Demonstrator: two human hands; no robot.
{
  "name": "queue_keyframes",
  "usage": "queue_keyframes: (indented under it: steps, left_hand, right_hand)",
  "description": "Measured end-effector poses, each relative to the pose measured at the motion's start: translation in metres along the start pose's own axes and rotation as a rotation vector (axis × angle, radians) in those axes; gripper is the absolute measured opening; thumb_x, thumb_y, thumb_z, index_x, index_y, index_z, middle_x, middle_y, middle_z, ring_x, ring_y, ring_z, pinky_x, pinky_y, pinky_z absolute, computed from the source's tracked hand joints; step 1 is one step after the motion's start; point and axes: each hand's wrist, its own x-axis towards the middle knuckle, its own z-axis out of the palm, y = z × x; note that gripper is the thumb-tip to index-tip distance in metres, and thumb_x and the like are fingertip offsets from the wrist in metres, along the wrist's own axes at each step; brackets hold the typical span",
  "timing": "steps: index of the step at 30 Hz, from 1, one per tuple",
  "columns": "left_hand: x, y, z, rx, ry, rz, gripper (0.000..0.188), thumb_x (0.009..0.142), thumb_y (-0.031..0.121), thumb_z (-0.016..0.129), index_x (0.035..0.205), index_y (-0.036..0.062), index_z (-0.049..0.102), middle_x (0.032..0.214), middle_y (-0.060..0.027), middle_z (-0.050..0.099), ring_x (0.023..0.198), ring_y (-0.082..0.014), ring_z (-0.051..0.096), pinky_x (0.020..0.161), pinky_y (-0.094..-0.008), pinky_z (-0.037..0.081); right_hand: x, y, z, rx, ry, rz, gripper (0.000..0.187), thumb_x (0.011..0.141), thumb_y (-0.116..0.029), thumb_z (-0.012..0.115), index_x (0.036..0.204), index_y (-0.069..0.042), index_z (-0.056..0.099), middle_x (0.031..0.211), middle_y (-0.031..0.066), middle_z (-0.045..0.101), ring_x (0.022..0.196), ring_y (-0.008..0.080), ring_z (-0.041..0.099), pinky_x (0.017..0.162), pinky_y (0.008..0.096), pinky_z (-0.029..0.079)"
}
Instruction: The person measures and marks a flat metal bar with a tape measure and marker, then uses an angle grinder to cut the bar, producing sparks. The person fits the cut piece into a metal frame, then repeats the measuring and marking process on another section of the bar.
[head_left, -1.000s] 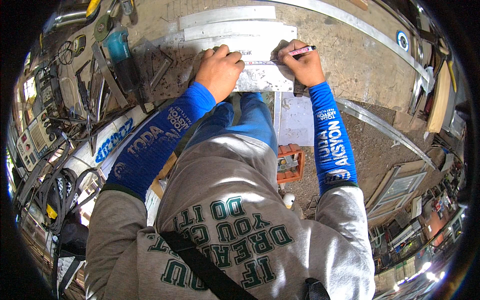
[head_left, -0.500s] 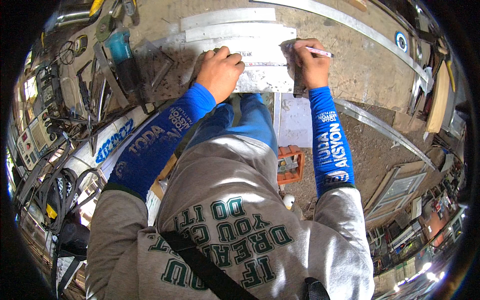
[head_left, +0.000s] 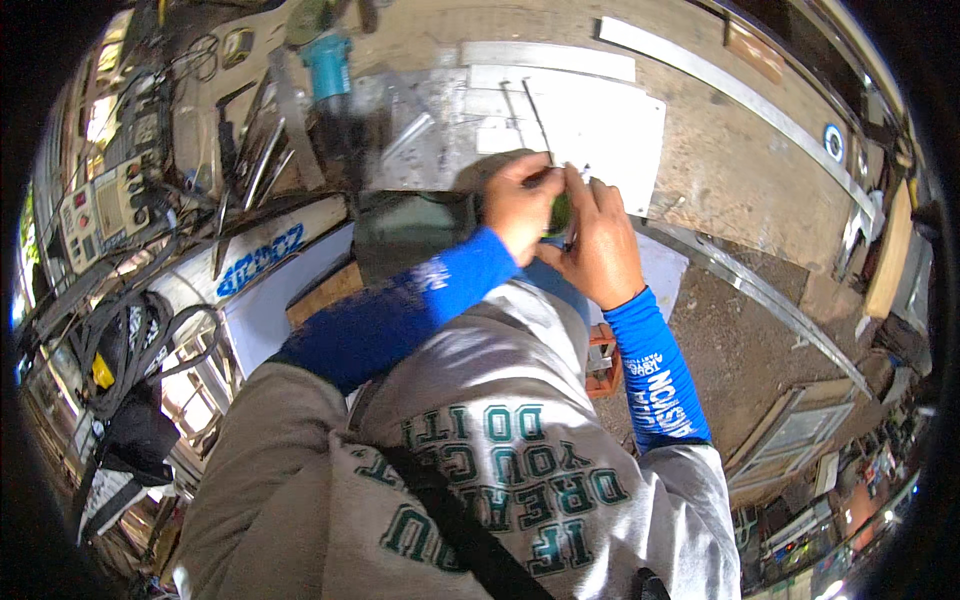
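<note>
My left hand (head_left: 520,205) and my right hand (head_left: 598,235) meet at the near edge of a white metal plate (head_left: 635,130). Both are closed round a small green and dark object (head_left: 560,212), blurred and largely covered by the fingers, so its kind is unclear. No pen shows plainly in my right hand. Beyond the fingers, a thin dark line (head_left: 538,115) slants over the plate; whether it is a rod or a shadow I cannot tell. Behind it lies a pale flat strip (head_left: 550,60).
A teal angle grinder (head_left: 328,68) lies on the workbench (head_left: 720,180) to the left, near a tape measure (head_left: 237,45). A long metal bar (head_left: 740,95) runs along the right. Beside the bench stands a welding machine (head_left: 105,212). Below is an orange crate (head_left: 604,360).
My hands have come together at the plate's near edge, leaving the places where the left pressed on it and the right held a white pen. The view has shifted, with the bench items further right.
</note>
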Motion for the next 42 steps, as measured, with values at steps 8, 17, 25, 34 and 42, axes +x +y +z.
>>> queue_keyframes:
  steps: [8, 17, 25, 34, 42]
  left_hand:
    - [0.017, -0.016, 0.018, -0.330, 0.058, -0.204, 0.025, 0.100, 0.019, 0.074, 0.116, 0.0001, 0.069, 0.104, -0.0083, 0.073, 0.093, -0.0167, 0.068, 0.081, -0.0336, 0.057]
    - [0.043, -0.026, -0.092, 0.481, 0.088, 0.426, 0.017, 0.095, 0.006, 0.077, 0.110, -0.0005, 0.076, 0.094, -0.0106, 0.077, 0.077, -0.0152, 0.073, 0.067, -0.0313, 0.059]
    - [0.075, 0.022, -0.132, 1.033, -0.138, 0.995, 0.020, 0.087, 0.009, 0.076, 0.106, 0.0118, 0.081, 0.103, -0.0061, 0.074, 0.096, -0.0296, 0.066, 0.088, -0.0411, 0.056]
    - [0.085, 0.023, -0.128, 1.054, -0.172, 1.064, 0.014, 0.087, 0.008, 0.074, 0.100, 0.0097, 0.081, 0.096, -0.0068, 0.073, 0.093, -0.0299, 0.066, 0.085, -0.0407, 0.056]
    - [0.090, 0.031, -0.123, 1.163, -0.240, 1.047, 0.013, 0.088, 0.009, 0.076, 0.101, 0.0079, 0.080, 0.098, -0.0096, 0.074, 0.094, -0.0320, 0.068, 0.085, -0.0428, 0.057]
  right_hand:
    - [0.031, 0.029, -0.002, -0.147, -0.066, -0.060, 0.076, 0.061, -0.017, 0.089, 0.131, -0.003, 0.064, 0.107, 0.0195, 0.064, 0.102, 0.0403, 0.060, 0.089, 0.0494, 0.053]
    - [0.064, 0.082, -0.013, -0.012, -0.231, -0.273, 0.076, 0.061, -0.019, 0.088, 0.133, -0.004, 0.067, 0.115, 0.0215, 0.064, 0.105, 0.0418, 0.058, 0.094, 0.0481, 0.052]
    - [0.082, 0.083, -0.012, -0.041, -0.290, -0.330, 0.077, 0.063, -0.021, 0.086, 0.136, -0.008, 0.067, 0.116, 0.0196, 0.064, 0.106, 0.0393, 0.057, 0.095, 0.0459, 0.052]
    - [0.035, 0.118, -0.056, -0.340, -0.248, -0.100, 0.080, 0.065, -0.013, 0.089, 0.141, -0.013, 0.063, 0.135, 0.0196, 0.064, 0.120, 0.0406, 0.056, 0.107, 0.0484, 0.048]
    - [0.020, 0.140, -0.065, -0.499, -0.134, -0.047, 0.082, 0.060, -0.007, 0.090, 0.137, -0.009, 0.063, 0.129, 0.0185, 0.064, 0.121, 0.0405, 0.056, 0.106, 0.0491, 0.049]
